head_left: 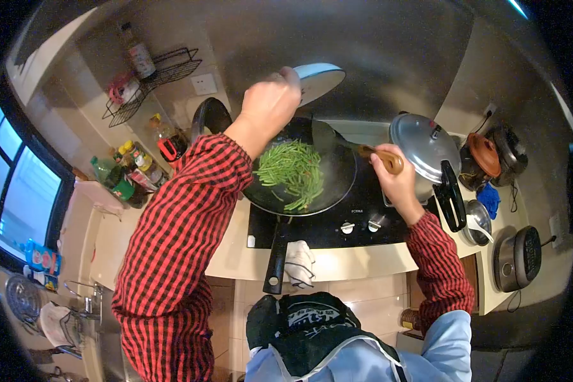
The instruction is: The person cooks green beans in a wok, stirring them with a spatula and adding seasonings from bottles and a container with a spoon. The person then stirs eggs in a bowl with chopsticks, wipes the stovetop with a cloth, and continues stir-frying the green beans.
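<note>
My left hand point(270, 102) is closed on the rim of a white plate point(325, 81), tilted up over the far side of the wok. Below it, cut green beans point(291, 175) lie heaped in the dark wok point(337, 184) on the stove. My right hand point(395, 178) is wrapped round the wooden handle of a spatula point(328, 137), whose metal blade reaches into the wok at the beans' right edge. The wok's long black handle point(277, 258) points toward me.
A pressure cooker point(423, 143) with a long black handle stands right of the wok. Bottles point(118, 178) line the left counter. A folded cloth point(299, 262) hangs by the front edge. A metal bowl with a ladle point(477, 223) and a round appliance point(517, 258) sit far right.
</note>
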`<action>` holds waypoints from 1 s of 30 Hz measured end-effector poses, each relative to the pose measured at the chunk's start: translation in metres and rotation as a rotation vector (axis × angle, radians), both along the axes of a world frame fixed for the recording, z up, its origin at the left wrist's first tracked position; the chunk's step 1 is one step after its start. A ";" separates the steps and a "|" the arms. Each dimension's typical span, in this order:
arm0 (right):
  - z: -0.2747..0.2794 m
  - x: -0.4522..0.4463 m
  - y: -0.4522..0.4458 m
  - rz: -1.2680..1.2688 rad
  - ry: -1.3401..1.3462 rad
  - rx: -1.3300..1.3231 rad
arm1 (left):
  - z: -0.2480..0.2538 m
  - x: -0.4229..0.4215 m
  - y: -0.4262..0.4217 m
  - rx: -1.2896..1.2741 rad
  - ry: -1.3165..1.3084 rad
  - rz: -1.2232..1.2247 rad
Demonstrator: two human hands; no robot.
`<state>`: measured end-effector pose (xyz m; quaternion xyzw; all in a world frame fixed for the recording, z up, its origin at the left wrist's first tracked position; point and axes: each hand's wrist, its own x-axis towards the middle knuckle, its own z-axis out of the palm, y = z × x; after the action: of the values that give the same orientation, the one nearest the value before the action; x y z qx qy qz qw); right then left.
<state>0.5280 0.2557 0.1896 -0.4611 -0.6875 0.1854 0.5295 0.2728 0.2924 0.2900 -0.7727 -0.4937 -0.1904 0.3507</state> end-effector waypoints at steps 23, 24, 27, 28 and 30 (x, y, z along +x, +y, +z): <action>0.017 -0.038 0.091 0.075 -0.011 -0.334 | -0.086 -0.078 -0.087 -0.456 -1.953 0.024; 0.009 -0.043 0.092 0.080 -0.011 -0.336 | -0.097 -0.086 -0.114 -0.494 -1.988 -0.043; -0.004 -0.058 0.086 0.669 -0.350 0.116 | -0.147 -0.109 -0.188 -0.394 -2.161 0.120; 0.011 -0.062 0.071 0.800 -0.530 0.185 | -0.164 -0.121 -0.214 -0.524 -2.139 0.173; 0.034 -0.064 0.047 1.015 -0.645 0.180 | -0.196 -0.128 -0.253 -0.547 -2.141 0.250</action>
<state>0.4639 0.3023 0.2237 -0.0621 -0.9603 0.2069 0.1767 0.1451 0.0392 0.0943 -0.2057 -0.6412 -0.6070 -0.4221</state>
